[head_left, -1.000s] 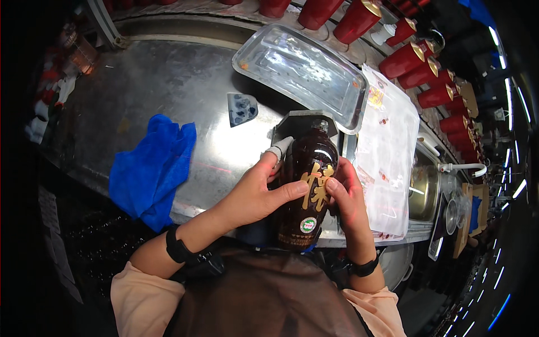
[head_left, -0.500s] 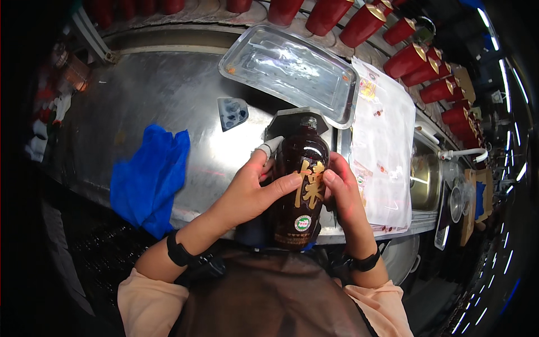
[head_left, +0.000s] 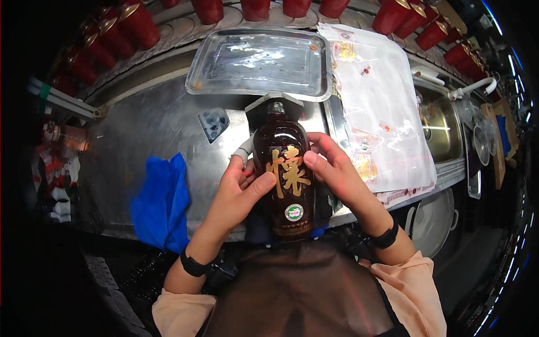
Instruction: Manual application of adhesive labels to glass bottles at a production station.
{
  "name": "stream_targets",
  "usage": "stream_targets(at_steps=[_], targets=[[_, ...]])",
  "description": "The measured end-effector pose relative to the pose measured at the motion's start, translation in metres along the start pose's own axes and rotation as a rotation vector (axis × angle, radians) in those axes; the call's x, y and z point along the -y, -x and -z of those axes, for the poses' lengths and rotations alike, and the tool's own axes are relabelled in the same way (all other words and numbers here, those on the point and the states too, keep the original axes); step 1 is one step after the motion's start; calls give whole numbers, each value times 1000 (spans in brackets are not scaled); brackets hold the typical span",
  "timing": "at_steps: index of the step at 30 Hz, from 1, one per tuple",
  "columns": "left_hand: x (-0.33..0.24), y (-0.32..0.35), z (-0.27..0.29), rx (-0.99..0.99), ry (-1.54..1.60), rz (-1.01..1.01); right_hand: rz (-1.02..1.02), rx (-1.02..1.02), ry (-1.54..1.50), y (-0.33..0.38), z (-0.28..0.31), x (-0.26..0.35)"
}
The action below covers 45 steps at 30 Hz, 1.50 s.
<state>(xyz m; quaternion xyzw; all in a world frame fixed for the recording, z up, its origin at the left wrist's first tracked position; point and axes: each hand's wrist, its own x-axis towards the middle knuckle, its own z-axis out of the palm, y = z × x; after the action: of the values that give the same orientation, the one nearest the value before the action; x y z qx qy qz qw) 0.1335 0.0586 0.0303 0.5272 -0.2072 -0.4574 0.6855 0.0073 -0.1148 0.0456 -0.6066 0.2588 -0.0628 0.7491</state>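
Observation:
I hold a dark brown glass bottle (head_left: 284, 171) with a gold character and a small round green label over the front edge of a steel table (head_left: 151, 126). My left hand (head_left: 238, 194) grips its left side, thumb across the glass, with a taped or bandaged fingertip. My right hand (head_left: 331, 168) wraps its right side, thumb on the front. The bottle's neck points away from me and rests against a small dark block (head_left: 269, 106).
A blue cloth (head_left: 161, 202) lies left of my hands. A shallow metal tray (head_left: 261, 62) sits behind the bottle. A clear plastic sheet with small labels (head_left: 376, 106) lies to the right, a sink (head_left: 441, 126) beyond it. Red cylinders (head_left: 120, 28) line the back.
The view has shifted, so the table and tray sit more centred. Both hands keep their grip on the bottle, which stays in about the same place between them.

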Motion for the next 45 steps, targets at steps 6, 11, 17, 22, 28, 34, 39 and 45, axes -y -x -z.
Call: stream_targets(at_steps=[6, 11, 17, 22, 28, 34, 39, 45], targets=[[-8, -2, -5, -5, -69, 54, 58, 6, 159, 15, 11, -17], [-7, -1, -4, 0, -71, 49, 63, 42, 81, 12, 13, -23], [-11, 7, -5, -14, -149, 47, 19, 99, -190, 10, 25, -32], [-13, 8, -8, -27, -181, 69, 66, 35, 105, 17, 16, -28], [-10, 6, -8, -14, -135, 67, 107, 57, 95, 12, 20, -41], [-10, 6, -8, -35, -151, 81, 75, 153, -75, 8, 26, -46], [-10, 5, -9, -16, -148, 68, 110, 57, 34, 16, 16, -33], [-9, 6, -7, -8, -140, 62, 80, 69, 52, 18, 16, -26]])
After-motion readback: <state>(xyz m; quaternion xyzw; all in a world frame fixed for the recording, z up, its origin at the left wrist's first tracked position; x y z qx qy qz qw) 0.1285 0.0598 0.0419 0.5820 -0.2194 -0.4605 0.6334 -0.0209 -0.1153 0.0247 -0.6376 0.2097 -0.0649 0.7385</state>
